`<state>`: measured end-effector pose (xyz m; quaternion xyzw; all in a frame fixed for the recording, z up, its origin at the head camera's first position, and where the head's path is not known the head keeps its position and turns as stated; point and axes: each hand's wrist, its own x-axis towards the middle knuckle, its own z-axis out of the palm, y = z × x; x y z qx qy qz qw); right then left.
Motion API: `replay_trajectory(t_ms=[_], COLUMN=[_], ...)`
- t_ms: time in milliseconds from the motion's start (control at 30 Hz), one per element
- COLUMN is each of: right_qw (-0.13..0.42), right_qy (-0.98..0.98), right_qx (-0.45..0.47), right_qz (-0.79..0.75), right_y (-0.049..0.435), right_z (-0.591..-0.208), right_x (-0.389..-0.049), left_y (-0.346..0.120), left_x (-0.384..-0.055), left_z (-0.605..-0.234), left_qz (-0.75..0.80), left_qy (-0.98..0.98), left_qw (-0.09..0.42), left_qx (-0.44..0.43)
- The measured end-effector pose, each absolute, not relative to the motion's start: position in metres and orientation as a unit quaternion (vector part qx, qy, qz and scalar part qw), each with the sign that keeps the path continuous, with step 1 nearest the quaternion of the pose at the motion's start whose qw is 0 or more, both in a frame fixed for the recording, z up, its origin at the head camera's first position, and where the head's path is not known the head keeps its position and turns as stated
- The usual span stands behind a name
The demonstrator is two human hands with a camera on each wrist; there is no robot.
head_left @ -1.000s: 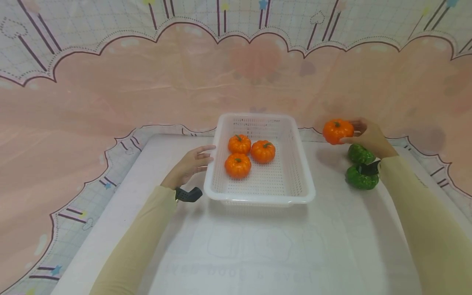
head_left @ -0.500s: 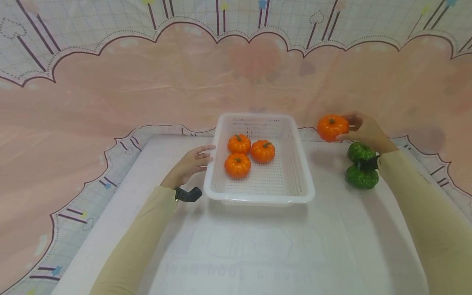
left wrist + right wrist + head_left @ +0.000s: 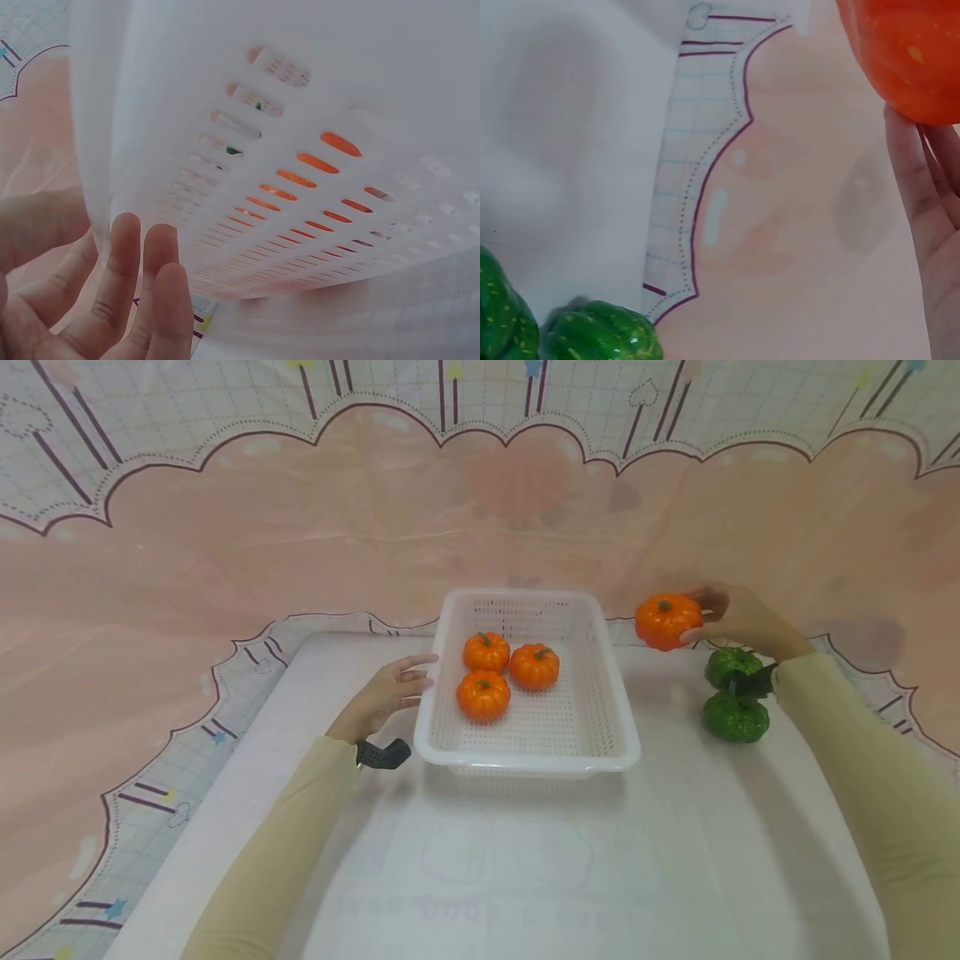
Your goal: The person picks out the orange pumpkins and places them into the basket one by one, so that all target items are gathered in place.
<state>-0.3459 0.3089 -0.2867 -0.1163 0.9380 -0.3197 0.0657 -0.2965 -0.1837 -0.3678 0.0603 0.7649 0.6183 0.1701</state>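
My right hand [image 3: 738, 617] pinches a small orange pumpkin [image 3: 667, 622] by its right side, holding it in the air to the right of the basket. In the right wrist view that pumpkin [image 3: 915, 56] is cut off at the top corner, above the fingers [image 3: 915, 176]. At the left side of the white perforated plastic basket [image 3: 525, 763], my left hand [image 3: 381, 697] holds the rim. The left wrist view shows its fingers [image 3: 120, 251] bent against the basket's outer wall [image 3: 360, 60]. Inside the basket sit three orange pumpkins [image 3: 483, 697], grouped toward the left.
Two green pumpkins [image 3: 735, 718] stand on the white table [image 3: 525, 860] under the right wrist, one behind the other. A patterned pink cloth [image 3: 337, 543] hangs behind the table. Black wrist straps [image 3: 384, 755] are on both arms.
The right hand has carried the orange pumpkin left and slightly upward, closer to the basket. The left hand, basket and other pumpkins have stayed in place.
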Motion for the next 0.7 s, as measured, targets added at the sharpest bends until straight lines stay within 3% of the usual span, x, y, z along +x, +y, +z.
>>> replay_trajectory(t_ms=[700], right_qw=[0.127], right_qy=[0.931], right_qx=[-0.170], right_qz=[-0.297], right_y=[0.285], right_z=[-0.260], right_x=[-0.349], left_y=[-0.184], left_x=[-0.296], left_z=[-0.367], left_qz=[0.624], left_qy=[0.760], left_qw=[0.172], left_qx=[0.053])
